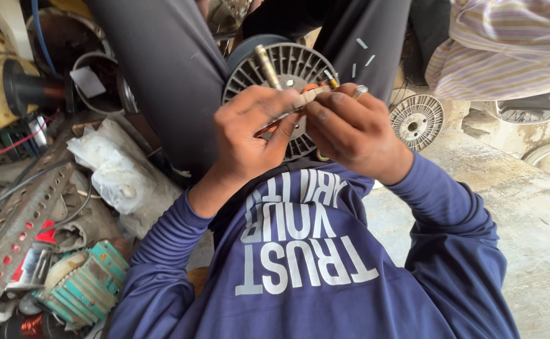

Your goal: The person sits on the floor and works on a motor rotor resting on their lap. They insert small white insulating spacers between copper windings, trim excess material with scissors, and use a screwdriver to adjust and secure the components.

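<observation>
Hands meet in front of our chest: our left hand (250, 135) and right hand (350, 129) both pinch a pale strip of insulating sleeve (309, 97) with orange wire beneath, held just above the finned motor rotor (290, 69) and its shaft (266, 66). Each grip is clenched on that strip. We judge the sleeve is being worked along the wire; any further move wants steady, fine fingertip pressure.

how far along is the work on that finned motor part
Done: the finned rotor is out, propped between the knees with its shaft up. In hand: left hand and right hand pinch a pale strip over orange wire. Left: a second rotor lies untouched on the floor.
</observation>
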